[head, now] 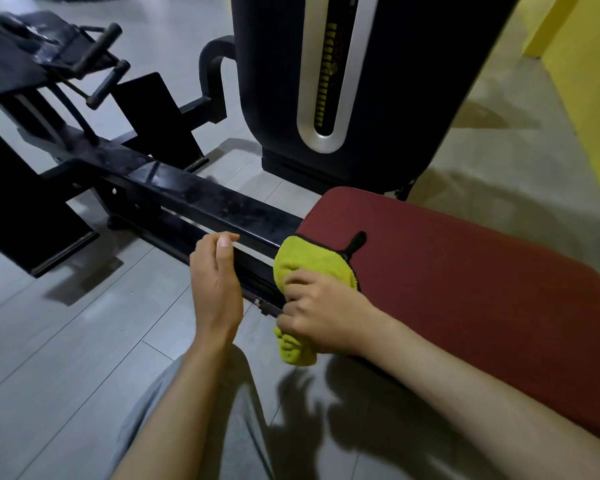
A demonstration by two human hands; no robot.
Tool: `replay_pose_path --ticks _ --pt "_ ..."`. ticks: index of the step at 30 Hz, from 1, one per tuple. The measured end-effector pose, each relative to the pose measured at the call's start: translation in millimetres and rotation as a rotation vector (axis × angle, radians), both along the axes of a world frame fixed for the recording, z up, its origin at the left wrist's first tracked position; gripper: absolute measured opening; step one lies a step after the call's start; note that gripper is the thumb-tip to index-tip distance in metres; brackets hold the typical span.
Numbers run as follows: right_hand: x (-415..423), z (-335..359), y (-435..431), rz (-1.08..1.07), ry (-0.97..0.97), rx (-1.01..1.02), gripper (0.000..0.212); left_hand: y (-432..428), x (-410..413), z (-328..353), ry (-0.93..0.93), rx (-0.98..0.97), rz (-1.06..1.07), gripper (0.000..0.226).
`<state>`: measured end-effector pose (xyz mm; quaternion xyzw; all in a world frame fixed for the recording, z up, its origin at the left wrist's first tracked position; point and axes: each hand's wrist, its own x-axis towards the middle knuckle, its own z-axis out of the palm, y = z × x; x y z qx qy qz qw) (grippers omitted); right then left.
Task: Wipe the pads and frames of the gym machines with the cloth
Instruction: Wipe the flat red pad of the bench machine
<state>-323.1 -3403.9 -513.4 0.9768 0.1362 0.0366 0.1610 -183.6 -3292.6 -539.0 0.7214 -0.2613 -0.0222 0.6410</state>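
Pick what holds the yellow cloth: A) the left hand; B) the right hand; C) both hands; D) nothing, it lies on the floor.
B: the right hand grips the yellow cloth at the black frame beside the red pad; the left hand holds nothing.

Two bare forearms point(465, 382) end in the left hand point(215, 289) and right hand point(323, 320), fingernails short. A light grey trouser leg point(167, 403) shows below.

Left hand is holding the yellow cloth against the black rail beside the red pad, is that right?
Wrong hand. The head view shows the right hand holding the yellow cloth against the black rail beside the red pad. The left hand holds nothing.
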Motion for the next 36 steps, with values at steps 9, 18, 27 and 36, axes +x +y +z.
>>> replay_pose_path --ticks 9,18,27,36 --pt "-58 -8 -1 -0.087 -0.279 -0.094 0.028 -1 3 -2 0.032 0.068 -0.043 0.05" --pt "-11 -19 30 -0.382 -0.327 0.029 0.028 -8 -4 -6 0.019 0.07 -0.036 0.038" --pt "-143 -6 17 -0.549 -0.356 0.101 0.015 -37 -29 7 -0.398 0.242 -0.169 0.024" --pt "-113 -15 24 -0.64 -0.45 0.123 0.018 -84 -60 17 -0.49 0.139 -0.221 0.026"
